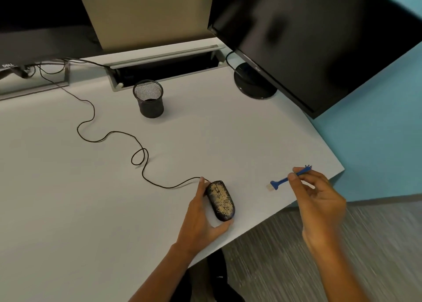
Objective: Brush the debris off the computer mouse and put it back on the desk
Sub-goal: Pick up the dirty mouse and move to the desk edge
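The pale desk (68, 210) ends in a curved near-right edge, and the work sits close to it, so whatever is swept rightward is likely to go over onto the carpet. On the far right a dark Acer monitor (319, 39) leans over the desk, and a mesh pen cup (149, 100) stands far of centre; both are well apart from the hands, so neither should be in the way.

The left hand (201, 224) curls round the wired computer mouse (221, 201), fingers on its far-left side and thumb at its near end, and the mouse lies on or just above the desk near that edge, thickly speckled with tan debris. A loose hold could let it twist under the strokes. Its thin black cable (109, 133) loops away to the far left; lifting the mouse too far could drag it taut.

The right hand (319, 201) pinches the thin handle of a small blue brush (286, 180), bristles pointing left at the mouse but not touching. So light a pinch may let it swivel or slip.
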The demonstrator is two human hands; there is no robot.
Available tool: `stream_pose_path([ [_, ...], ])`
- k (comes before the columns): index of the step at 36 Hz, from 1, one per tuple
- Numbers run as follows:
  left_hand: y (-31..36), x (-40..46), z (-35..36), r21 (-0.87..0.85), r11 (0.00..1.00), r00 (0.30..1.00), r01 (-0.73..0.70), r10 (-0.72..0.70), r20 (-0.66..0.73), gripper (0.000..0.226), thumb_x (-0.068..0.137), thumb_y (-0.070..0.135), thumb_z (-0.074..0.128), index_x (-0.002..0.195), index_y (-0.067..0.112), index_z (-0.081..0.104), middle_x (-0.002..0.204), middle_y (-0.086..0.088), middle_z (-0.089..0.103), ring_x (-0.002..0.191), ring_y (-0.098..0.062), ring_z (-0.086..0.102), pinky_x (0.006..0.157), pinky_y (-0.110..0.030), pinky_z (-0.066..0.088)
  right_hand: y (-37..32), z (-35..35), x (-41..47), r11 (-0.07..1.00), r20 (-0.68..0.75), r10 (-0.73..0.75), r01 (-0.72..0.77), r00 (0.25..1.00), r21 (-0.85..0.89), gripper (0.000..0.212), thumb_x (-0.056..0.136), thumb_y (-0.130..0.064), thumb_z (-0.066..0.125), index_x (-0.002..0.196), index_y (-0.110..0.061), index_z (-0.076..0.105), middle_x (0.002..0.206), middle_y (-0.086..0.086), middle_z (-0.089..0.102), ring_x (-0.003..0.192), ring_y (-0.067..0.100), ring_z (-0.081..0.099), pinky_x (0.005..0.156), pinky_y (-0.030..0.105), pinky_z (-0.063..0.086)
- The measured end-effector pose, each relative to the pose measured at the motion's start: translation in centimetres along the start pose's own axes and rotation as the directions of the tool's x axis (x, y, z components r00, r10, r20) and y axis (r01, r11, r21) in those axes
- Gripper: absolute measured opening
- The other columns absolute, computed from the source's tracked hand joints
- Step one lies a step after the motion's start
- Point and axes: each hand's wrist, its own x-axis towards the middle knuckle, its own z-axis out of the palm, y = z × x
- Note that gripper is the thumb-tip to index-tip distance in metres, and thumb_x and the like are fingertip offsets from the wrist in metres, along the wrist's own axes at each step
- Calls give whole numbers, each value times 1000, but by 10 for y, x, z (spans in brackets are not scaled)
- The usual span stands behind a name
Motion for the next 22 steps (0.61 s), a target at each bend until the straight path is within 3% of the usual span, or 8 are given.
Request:
stream_pose_path([
  [2, 5, -2, 2, -14, 999, 999, -31, 31, 21, 141, 76, 55, 99, 167, 73, -9, 160, 55, 30, 149, 20, 45, 116, -3, 42, -1, -7, -5, 999, -22, 18, -17, 1000, 35, 9, 92, -38, 86, 100, -35, 84, 111, -10, 84, 103, 3, 77, 85, 11, 59],
  [6, 14, -2, 9, -17, 995, 993, -97, 98, 62, 148, 77, 61, 101, 170, 65, -13, 165, 52, 24, 149, 6, 51, 115, -7, 49, -8, -21, -16, 996, -62, 34, -28, 998, 87, 10, 90, -41, 87, 98, -38, 84, 94, -8, 83, 83, 2, 73, 77, 11, 58],
  [9, 27, -4, 15, -53, 990, 987, -134, 138, 81, 143, 76, 75, 92, 173, 59, -11, 168, 47, 26, 149, 2, 55, 116, -12, 51, -12, -33, -21, 991, -77, 42, -32, 996, 127, 6, 89, -38, 87, 95, -39, 85, 92, -7, 83, 84, 5, 75, 80, 12, 59],
  [22, 95, -29, 63, -53, 968, 956, -246, 251, 151, 147, 79, 63, 99, 179, 47, -8, 173, 37, 32, 146, 6, 58, 114, -6, 47, -9, -120, -32, 975, -136, 75, -44, 988, 220, 22, 89, -38, 86, 98, -18, 83, 91, 4, 84, 87, 16, 80, 82, 19, 63],
])
